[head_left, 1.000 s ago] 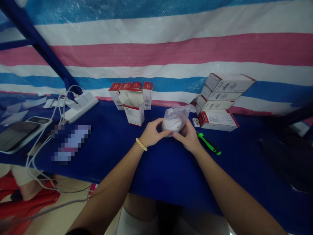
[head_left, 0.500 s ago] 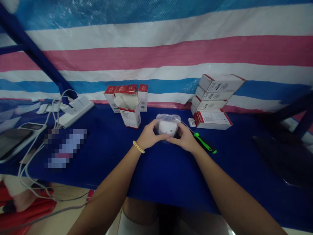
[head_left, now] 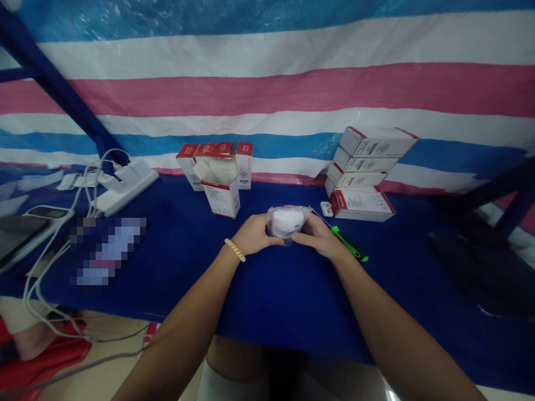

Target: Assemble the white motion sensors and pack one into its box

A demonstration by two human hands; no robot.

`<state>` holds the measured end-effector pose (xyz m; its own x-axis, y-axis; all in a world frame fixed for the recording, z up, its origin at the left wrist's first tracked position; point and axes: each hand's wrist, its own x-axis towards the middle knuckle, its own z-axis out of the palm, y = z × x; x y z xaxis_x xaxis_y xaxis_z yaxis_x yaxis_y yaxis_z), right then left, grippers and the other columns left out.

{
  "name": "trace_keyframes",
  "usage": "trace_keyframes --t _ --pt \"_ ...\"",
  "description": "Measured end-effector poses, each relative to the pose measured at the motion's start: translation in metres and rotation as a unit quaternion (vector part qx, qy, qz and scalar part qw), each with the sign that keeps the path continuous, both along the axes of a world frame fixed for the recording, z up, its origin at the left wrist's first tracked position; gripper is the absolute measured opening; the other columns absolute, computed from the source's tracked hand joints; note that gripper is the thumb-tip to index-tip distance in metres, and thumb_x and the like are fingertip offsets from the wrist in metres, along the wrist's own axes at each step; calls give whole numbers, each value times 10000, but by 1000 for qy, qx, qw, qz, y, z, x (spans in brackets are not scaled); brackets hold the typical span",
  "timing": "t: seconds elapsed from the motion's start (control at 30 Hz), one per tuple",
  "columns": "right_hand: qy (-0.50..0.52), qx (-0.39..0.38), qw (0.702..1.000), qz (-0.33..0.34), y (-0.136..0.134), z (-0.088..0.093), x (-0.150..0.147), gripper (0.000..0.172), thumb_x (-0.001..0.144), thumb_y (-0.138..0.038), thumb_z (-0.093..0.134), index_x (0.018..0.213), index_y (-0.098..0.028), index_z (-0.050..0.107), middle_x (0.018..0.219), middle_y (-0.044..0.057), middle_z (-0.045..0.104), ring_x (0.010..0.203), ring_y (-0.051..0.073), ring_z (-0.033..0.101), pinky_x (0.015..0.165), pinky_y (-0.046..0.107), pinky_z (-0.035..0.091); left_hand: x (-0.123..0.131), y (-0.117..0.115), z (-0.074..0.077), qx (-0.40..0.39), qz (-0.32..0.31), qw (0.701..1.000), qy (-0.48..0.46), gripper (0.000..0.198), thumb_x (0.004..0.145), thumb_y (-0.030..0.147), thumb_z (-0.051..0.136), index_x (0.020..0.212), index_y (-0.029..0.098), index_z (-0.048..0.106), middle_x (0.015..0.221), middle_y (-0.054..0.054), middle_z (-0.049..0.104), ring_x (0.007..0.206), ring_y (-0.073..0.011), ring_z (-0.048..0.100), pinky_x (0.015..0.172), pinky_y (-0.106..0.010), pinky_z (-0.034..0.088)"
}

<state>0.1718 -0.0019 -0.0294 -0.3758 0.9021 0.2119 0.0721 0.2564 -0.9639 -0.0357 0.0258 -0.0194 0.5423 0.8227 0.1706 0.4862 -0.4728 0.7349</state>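
A white rounded device in a clear plastic bag (head_left: 287, 221) is held between my two hands over the blue table. My left hand (head_left: 256, 235) grips its left side, thumb in front, with a beaded bracelet (head_left: 234, 250) on the wrist. From the other side my right hand (head_left: 320, 236) closes on it, thumb across the lower front; the fingers behind are partly hidden. Just right of my right hand lies a screwdriver with a green and black handle (head_left: 350, 245). An opened red and white box (head_left: 221, 195) stands with its flaps up, beyond my left hand.
Several closed boxes (head_left: 244, 167) stand behind the opened one. More boxes (head_left: 363, 177) are stacked at the back right, beside a small white piece (head_left: 326, 209). On the left are a power strip (head_left: 129, 189), cables (head_left: 39, 287) and a blurred-out item (head_left: 111, 250). A dark item (head_left: 480, 273) lies right.
The bagged device has tipped in my hands, so its face now shows at a flatter angle. My left thumb has shifted off its front toward the lower left edge. The view has moved slightly.
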Motion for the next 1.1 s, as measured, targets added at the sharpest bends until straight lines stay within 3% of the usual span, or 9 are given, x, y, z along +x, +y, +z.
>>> trace_keyframes --t 0.13,0.3,0.47,0.57,0.67,0.77,0.87,0.97,1.1 --pt "-21 -4 1000 -20 3 0 -1 528 744 -418 758 1216 -227 617 1206 55 653 1135 242 603 1072 481 422 2 1 -3 27 13 999 37 519 644 283 840 1107 150 649 1004 -97 717 891 -259 673 822 -383 527" --pt "-23 -5 999 -26 8 -6 1 498 730 -428 768 1165 -216 650 1157 58 675 1094 239 619 1059 476 428 4 -1 -4 13 24 1000 -11 489 637 212 826 1085 144 642 988 -85 707 886 -249 665 804 -375 528" --pt "68 -48 993 -87 9 -10 -5 526 722 -532 743 1110 -190 643 1087 77 692 988 229 647 935 425 507 8 -2 -8 -93 22 981 -172 525 675 285 808 1122 129 581 1022 -94 679 888 -220 648 807 -370 528" --pt "150 -117 973 -131 8 -11 -15 547 700 -605 726 1050 -195 634 1023 73 699 881 221 662 790 387 549 11 -1 -10 -156 16 949 -275 572 684 333 803 1158 130 556 1085 -107 660 933 -204 641 847 -359 522" --pt "221 -173 948 -149 7 -11 -25 577 678 -615 736 1061 -202 610 998 73 699 868 231 666 722 375 560 13 -1 -9 -204 15 927 -315 579 665 320 814 1152 132 564 1075 -104 666 912 -184 644 815 -329 530" --pt "265 -189 929 -177 8 -10 -31 569 671 -595 746 1047 -192 601 1004 86 698 976 258 655 781 393 561 13 -1 -6 -251 29 917 -310 575 627 270 834 1122 128 577 985 -84 682 776 -151 644 668 -282 531" --pt "288 -195 911 -219 10 -8 -32 547 683 -598 725 1013 -182 595 1014 99 696 1045 272 639 827 409 556 12 0 -3 -296 27 914 -278 473 652 217 799 1068 110 600 752 -28 661 582 -111 592 540 -252 483" --pt "300 -215 901 -227 9 -4 -32 532 698 -608 696 1009 -190 585 1000 95 696 1034 269 646 823 414 562 10 0 -1 -289 37 919 -264 405 688 189 755 1060 109 614 635 16 611 499 -87 539 508 -242 446" --pt "289 -236 906 -203 2 5 -35 532 627 -522 773 999 -187 592 937 84 698 937 261 667 787 402 572 7 0 0 -267 18 928 -258 426 664 190 777 1059 129 628 654 25 613 554 -86 550 565 -241 445"
